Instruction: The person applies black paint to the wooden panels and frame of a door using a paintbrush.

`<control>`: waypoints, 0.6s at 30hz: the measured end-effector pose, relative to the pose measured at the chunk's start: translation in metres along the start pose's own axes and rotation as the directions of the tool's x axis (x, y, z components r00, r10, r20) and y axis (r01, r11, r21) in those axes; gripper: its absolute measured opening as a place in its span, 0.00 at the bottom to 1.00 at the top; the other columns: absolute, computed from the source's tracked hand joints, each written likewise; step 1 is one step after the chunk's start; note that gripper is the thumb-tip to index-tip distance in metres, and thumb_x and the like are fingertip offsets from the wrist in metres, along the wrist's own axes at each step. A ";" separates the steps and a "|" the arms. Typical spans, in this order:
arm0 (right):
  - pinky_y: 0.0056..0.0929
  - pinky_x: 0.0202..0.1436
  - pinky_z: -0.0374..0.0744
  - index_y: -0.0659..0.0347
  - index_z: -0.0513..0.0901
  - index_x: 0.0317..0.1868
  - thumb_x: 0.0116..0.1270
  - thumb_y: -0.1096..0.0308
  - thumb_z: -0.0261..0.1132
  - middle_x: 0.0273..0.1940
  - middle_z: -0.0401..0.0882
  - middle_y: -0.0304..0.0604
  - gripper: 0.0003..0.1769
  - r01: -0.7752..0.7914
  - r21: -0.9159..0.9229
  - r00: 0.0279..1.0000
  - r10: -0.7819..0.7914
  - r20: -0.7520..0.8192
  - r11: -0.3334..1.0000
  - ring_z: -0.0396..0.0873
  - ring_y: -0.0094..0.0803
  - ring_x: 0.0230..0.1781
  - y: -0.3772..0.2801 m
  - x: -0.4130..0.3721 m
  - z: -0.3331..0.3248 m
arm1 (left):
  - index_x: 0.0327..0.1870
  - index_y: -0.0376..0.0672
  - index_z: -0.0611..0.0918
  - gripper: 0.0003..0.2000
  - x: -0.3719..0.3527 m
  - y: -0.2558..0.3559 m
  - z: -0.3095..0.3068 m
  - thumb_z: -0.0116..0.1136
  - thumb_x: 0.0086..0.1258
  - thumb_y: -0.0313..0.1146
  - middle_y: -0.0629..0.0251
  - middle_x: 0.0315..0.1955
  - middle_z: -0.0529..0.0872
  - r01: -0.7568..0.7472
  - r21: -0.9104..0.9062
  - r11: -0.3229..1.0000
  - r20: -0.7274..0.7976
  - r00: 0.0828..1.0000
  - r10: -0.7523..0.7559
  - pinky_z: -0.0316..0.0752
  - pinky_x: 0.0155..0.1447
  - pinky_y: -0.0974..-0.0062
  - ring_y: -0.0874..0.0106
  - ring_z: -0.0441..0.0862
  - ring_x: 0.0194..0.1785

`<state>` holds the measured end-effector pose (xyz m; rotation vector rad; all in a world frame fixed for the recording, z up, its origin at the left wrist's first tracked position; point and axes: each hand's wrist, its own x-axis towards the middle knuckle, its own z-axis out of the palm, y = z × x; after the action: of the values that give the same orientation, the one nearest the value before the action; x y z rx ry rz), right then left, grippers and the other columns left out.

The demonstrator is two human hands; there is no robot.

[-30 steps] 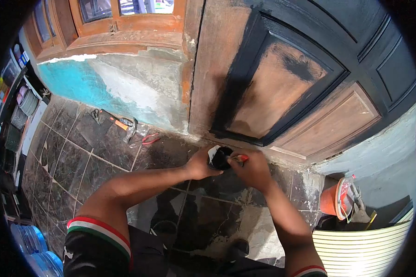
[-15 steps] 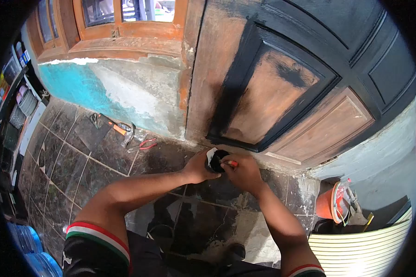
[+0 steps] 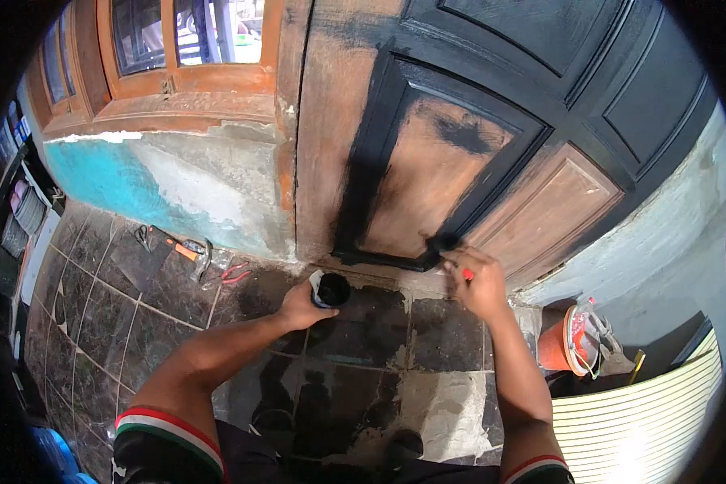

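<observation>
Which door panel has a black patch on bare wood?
The wide lower panel on the window side: its wooden centre carries a black patch. The narrower lower panel has no such patch; the upper panels look black.

The right fingers [image 3: 471, 259] hide most of the brush [image 3: 468, 275], while the top edge crops the door [image 3: 436, 173].

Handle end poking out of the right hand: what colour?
Red: the handle end at the right hand. Best seen in the head view.
</observation>
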<state>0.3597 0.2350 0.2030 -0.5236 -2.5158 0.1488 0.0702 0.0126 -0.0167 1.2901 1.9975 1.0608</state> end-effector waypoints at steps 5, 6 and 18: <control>0.45 0.53 0.89 0.61 0.94 0.50 0.69 0.74 0.76 0.51 0.94 0.52 0.10 0.081 -0.157 0.949 -0.124 -0.289 0.984 0.93 0.51 0.47 0.016 0.051 -0.055 | 0.80 0.41 0.73 0.49 -0.003 -0.015 0.001 0.85 0.60 0.53 0.46 0.70 0.85 0.025 0.041 0.999 0.104 0.994 -0.029 0.75 0.80 0.56 0.47 0.81 0.75; 0.44 0.53 0.89 0.61 0.94 0.51 0.68 0.74 0.76 0.51 0.94 0.51 0.12 0.086 -0.169 0.909 -0.146 -0.390 0.982 0.93 0.51 0.47 0.007 0.060 -0.065 | 0.80 0.41 0.73 0.49 -0.003 -0.011 0.001 0.85 0.60 0.53 0.46 0.70 0.85 0.026 0.040 0.999 0.100 0.994 -0.030 0.75 0.79 0.56 0.47 0.81 0.75; 0.46 0.55 0.90 0.57 0.96 0.49 0.69 0.71 0.74 0.50 0.95 0.47 0.11 -0.070 -0.151 0.983 0.094 0.158 0.986 0.93 0.47 0.50 0.042 -0.029 0.044 | 0.75 0.44 0.78 0.44 -0.005 0.014 0.002 0.85 0.59 0.54 0.47 0.67 0.87 -0.091 0.014 0.996 0.138 0.987 0.088 0.76 0.78 0.54 0.46 0.83 0.72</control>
<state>0.3714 0.2621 0.1428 -0.6998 -2.6809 0.0412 0.0807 0.0117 -0.0063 1.4354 1.8678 0.9673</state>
